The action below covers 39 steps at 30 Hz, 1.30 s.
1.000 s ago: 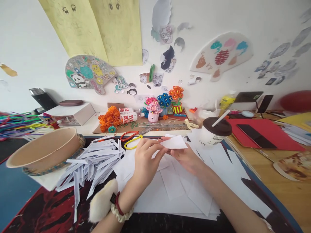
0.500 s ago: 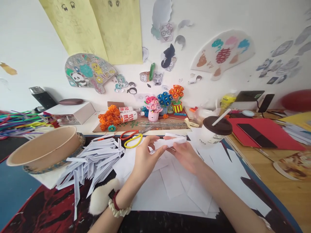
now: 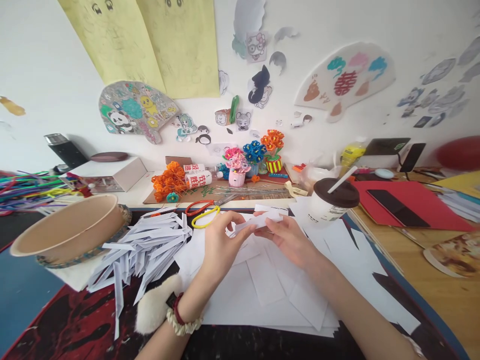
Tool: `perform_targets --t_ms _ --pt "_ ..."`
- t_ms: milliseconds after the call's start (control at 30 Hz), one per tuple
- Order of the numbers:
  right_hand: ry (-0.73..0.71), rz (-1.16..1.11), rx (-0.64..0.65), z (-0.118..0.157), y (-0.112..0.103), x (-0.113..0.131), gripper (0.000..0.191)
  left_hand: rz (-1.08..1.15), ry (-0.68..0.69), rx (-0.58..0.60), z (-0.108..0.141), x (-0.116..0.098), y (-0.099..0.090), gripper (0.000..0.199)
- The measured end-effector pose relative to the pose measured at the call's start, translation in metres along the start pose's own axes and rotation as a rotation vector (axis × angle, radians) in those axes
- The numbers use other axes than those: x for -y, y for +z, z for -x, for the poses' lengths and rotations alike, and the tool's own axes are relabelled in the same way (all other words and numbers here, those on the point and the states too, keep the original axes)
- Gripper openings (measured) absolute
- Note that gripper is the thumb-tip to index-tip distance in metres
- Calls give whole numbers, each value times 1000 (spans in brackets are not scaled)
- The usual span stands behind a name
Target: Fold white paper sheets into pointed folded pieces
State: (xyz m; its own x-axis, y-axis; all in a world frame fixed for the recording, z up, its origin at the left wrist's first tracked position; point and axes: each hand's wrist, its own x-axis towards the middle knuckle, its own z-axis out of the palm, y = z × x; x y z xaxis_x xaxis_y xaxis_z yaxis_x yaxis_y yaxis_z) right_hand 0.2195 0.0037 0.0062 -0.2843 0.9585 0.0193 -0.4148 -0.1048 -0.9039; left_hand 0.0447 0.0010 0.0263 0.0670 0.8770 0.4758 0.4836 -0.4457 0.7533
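A narrow folded white paper strip (image 3: 258,223) is held between both hands above the middle of the table. My left hand (image 3: 222,241) pinches its left end with thumb and fingers. On the other end, my right hand (image 3: 287,235) grips with the thumb on top and the fingers behind. Loose white paper sheets (image 3: 266,280) lie spread under both hands. To the left is a heap of folded paper strips (image 3: 146,250). Scissors (image 3: 205,212) with a red and a yellow handle rest just beyond my left hand.
A tan bowl (image 3: 67,235) stands at the left. A lidded cup (image 3: 332,202) with a straw is beyond my right hand. Flower pots (image 3: 236,172) and orange flowers (image 3: 168,182) line the back ledge. A phone (image 3: 392,207) lies on a red folder (image 3: 435,215).
The strip looks narrower and tilts a little more. Both hands have shifted slightly, with the fingers moving along the paper. The surrounding things stay in place.
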Motion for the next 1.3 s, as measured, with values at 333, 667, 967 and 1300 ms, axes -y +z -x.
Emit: perform_targets --t_ms 333,667,967,1300 --pt "-2 73 -137 0 0 -2 27 298 -308 90 3 -1 5 29" --pt "-80 95 -207 2 6 0 26 626 -394 163 2 -9 6 26" --pt "-80 174 -215 2 0 0 23 626 -449 33 1 -7 5 26" --pt "-107 200 -192 5 8 -2 22 702 -503 97 7 -9 13 26"
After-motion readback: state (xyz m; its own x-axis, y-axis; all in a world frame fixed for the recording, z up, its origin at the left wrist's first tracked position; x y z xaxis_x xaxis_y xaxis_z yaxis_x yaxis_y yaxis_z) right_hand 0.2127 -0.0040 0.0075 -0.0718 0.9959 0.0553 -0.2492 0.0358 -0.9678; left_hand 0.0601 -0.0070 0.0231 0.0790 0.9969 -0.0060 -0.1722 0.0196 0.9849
